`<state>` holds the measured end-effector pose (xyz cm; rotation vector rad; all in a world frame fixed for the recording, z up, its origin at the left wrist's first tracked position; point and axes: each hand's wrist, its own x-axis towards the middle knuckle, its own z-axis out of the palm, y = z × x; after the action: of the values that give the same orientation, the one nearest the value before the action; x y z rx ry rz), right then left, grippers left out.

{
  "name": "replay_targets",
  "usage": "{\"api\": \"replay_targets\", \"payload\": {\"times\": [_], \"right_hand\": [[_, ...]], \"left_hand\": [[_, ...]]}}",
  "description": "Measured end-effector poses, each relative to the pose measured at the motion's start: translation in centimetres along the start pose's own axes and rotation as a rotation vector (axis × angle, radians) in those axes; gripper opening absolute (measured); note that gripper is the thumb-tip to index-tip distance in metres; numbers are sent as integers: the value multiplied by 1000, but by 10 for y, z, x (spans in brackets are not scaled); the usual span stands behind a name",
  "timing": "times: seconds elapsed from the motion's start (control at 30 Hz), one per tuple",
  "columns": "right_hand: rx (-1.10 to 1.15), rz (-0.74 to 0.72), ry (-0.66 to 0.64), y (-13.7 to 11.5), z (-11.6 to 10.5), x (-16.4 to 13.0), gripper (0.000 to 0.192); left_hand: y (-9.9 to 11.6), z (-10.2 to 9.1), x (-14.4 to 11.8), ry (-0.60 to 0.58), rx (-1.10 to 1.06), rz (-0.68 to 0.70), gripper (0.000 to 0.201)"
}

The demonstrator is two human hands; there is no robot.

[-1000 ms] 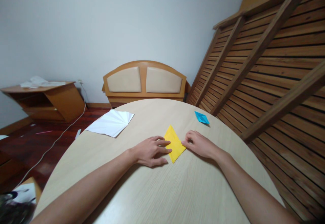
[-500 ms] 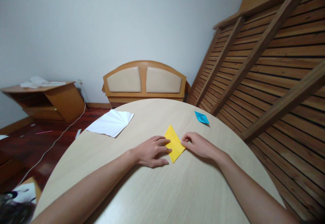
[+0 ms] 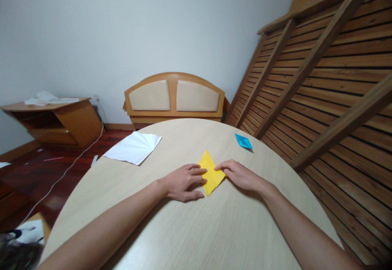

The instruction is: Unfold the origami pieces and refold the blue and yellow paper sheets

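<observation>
**Yellow paper, part-folded, both hands on it**

Yellow paper (image 3: 210,172) lay flat on the round counter (image 3: 196,229), near its middle, folded to a kite-like diamond with one point away from the person; creases visible, edges fairly crisp. Left hand (image 3: 181,182) rested palm down at the paper's left edge, fingers (image 3: 197,172) extended and close together, tips pressing on the sheet; thumb lay along the counter below. Right hand (image 3: 239,175) was at the right corner, fingers curled, tips on or pinching that corner; cannot tell whether a flap was lifted.

Judged progress: several folds already made, shape well short of a finished model; right-hand flap appeared the one in work; remaining folds unknown.

Surroundings: small blue folded piece (image 3: 243,141) lay further back to the right, well apart from the hands; white creased sheet (image 3: 134,148) lay at the left rim, partly overhanging; padded headboard (image 3: 174,97) stood against the wall beyond; slatted wooden frame (image 3: 321,70) leaned on the right.
</observation>
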<state>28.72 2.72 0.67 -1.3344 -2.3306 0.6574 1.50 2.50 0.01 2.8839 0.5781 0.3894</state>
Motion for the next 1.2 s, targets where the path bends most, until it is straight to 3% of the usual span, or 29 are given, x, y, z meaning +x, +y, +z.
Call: {"api": "replay_targets", "payload": {"times": [0.1, 0.23, 0.6, 0.83, 1.07, 1.2], "right_hand": [[8, -44, -46, 1, -4, -2, 41], [6, -137, -71, 5, -4, -4, 34], [-61, -203, -59, 2, -3, -5, 23], [-85, -236, -67, -2, 0, -4, 26], [-95, -193, -104, -15, -1, -6, 42], [-87, -197, -116, -23, -1, -6, 33]], "left_hand": [[2, 0, 1, 13, -13, -3, 39], [3, 4, 5, 49, -46, -15, 27], [0, 10, 9, 77, -96, -85, 19], [2, 9, 9, 96, -108, -114, 26], [1, 14, 10, 147, -110, -176, 54], [-1, 16, 12, 174, -109, -217, 62]]}}
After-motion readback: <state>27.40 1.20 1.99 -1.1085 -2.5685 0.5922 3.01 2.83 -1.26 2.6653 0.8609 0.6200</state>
